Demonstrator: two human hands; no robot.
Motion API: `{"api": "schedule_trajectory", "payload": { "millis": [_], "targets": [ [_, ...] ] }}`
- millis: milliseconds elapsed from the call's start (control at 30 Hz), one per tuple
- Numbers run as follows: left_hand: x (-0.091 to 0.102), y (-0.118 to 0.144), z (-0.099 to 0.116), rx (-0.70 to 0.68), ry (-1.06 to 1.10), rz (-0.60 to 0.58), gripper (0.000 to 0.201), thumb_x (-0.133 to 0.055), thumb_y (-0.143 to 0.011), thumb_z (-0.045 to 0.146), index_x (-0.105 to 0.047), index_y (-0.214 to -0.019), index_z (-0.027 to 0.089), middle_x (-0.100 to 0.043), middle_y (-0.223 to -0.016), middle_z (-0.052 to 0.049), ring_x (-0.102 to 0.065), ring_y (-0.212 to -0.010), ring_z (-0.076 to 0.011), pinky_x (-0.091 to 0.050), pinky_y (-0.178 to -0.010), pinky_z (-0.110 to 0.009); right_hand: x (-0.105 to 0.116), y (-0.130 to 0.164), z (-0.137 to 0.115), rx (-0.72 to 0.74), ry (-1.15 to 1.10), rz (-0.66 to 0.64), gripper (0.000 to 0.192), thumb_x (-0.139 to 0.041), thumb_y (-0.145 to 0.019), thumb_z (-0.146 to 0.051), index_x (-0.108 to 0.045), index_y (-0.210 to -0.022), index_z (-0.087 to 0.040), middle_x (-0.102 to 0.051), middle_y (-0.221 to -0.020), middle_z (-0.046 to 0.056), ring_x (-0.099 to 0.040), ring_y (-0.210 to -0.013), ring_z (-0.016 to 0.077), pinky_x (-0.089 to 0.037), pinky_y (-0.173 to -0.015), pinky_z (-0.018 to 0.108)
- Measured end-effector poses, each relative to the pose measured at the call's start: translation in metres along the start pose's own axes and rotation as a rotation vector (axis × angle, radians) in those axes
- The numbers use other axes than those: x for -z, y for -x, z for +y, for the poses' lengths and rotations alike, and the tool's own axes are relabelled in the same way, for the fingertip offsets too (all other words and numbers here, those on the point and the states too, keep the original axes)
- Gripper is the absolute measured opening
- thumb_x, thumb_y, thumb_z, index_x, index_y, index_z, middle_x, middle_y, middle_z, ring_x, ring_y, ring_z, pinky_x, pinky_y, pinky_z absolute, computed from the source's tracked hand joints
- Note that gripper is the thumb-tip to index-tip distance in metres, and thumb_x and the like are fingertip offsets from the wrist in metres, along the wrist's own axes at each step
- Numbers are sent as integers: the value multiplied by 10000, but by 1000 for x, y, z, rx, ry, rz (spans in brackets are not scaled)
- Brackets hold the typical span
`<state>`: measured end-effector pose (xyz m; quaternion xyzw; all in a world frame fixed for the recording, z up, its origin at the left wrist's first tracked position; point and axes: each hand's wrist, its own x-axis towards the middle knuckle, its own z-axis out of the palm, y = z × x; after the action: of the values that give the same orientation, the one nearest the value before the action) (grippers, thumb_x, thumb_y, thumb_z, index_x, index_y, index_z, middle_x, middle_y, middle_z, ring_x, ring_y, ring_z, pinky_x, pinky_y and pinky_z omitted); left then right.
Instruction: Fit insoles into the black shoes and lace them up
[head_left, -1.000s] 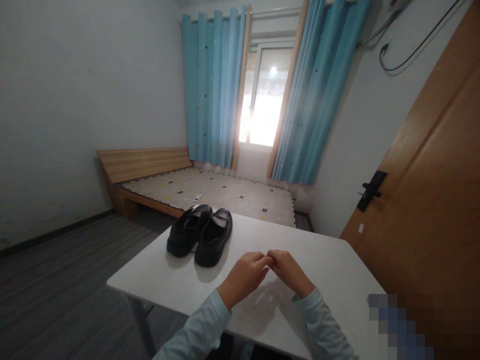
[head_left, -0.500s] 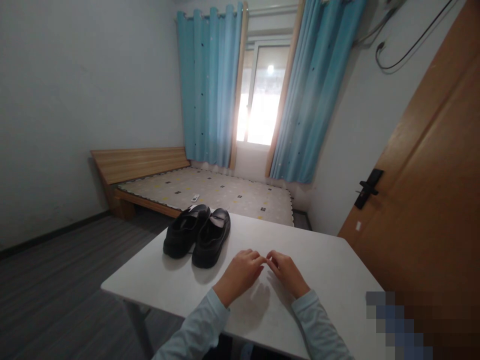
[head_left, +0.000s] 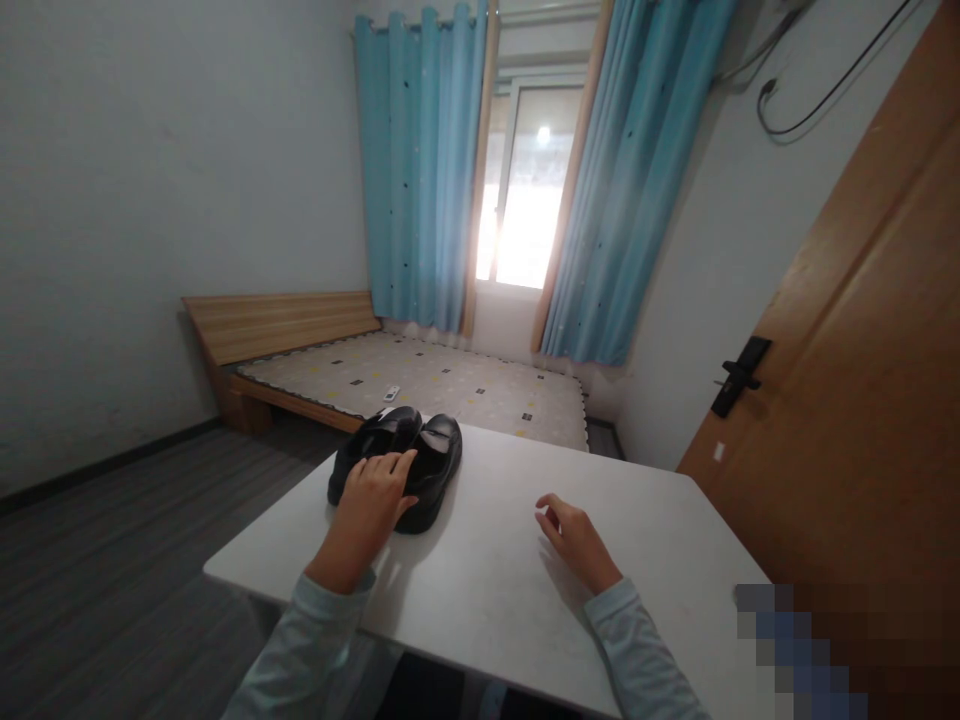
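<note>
On the far left we see a grey wall and a dark striped floor. Further in, a low wooden bed with a patterned mattress lies against the back wall, with a small white object on it that we cannot identify.

Nearer to us stands a white bench. At its far left corner sits a pair of black shoes, side by side and touching, toes toward us. Our left hand, in a pale blue sleeve, rests on top of the shoes near their toes. Its fingers are spread loosely and lie flat across the leather; we cannot tell whether they are gripping or only touching.

Behind, in the middle, bright light comes through a window framed by blue curtains.

To the right of the shoes and well apart from them, our right hand lies on the bare bench top. Its fingers are loosely curled and empty, holding nothing.

On the right a brown wooden door stands with a black handle, and black cables loop on the wall above. The lower right corner is blurred out.
</note>
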<state>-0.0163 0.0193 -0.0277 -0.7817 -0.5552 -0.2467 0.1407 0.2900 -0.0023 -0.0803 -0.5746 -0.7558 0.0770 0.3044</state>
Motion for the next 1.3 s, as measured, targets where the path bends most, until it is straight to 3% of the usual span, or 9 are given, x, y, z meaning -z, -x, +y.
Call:
{"api": "schedule_trajectory", "payload": {
  "millis": [67, 233, 400, 733, 1000, 1133, 1300],
  "targets": [
    [-7, 0, -10, -30, 33, -48, 485, -695, -686, 164, -535, -1144, 160, -624, -1046, -105, -570, -968, -270, -413, -886, -419, 0, 0, 0, -5, 0, -7, 216, -405, -872, -290, -571, -927, -164, -589, -633, 6, -567, -590, 151, -412, -603, 250],
    [-20, -3, -16, -175, 166, -83, 383, -742, -624, 140, -603, -978, 181, -623, -1102, -80, -422, -1211, -295, -328, -998, -483, 0, -1, 0, -6, 0, -14, 214, -405, -870, -282, -573, -921, -160, -599, -637, 10, -577, -600, 153, -415, -610, 253],
    [-21, -7, -13, -169, 245, -193, 392, -725, -638, 105, -585, -999, 169, -620, -1023, -82, -541, -1017, -234, -420, -895, -386, 0, -1, 0, -3, -5, -6, 209, -407, -868, -278, -574, -921, -165, -596, -631, 7, -569, -590, 149, -416, -604, 248],
    [-6, -19, -3, -251, 227, -188, 332, -663, -706, 92, -580, -1009, 198, -583, -892, -35, -504, -896, -199, -415, -801, -325, 3, -1, 0, 3, -5, -7, 200, -410, -867, -273, -578, -901, -170, -599, -639, 9, -569, -594, 149, -409, -603, 246],
    [11, -19, 27, -321, 178, -89, 263, -676, -715, 125, -582, -949, 200, -551, -869, -27, -479, -890, -199, -409, -835, -350, 6, 0, -1, -3, -12, 9, 202, -400, -870, -269, -569, -915, -168, -602, -647, 14, -568, -600, 152, -409, -609, 248],
    [10, -12, 54, -351, 222, -29, 256, -667, -729, 146, -569, -955, 218, -537, -874, -16, -477, -945, -206, -406, -896, -383, 10, 0, -2, -26, 3, 63, 209, -393, -863, -257, -569, -924, -165, -602, -642, 20, -564, -595, 157, -408, -603, 251],
    [-1, -2, 90, -387, 297, -55, 258, -651, -742, 143, -554, -963, 234, -533, -895, -12, -462, -981, -211, -420, -888, -376, 16, 0, 1, -80, 32, 210, 223, -375, -845, -235, -573, -922, -165, -612, -663, 35, -571, -609, 164, -412, -614, 260]
  ]
}}
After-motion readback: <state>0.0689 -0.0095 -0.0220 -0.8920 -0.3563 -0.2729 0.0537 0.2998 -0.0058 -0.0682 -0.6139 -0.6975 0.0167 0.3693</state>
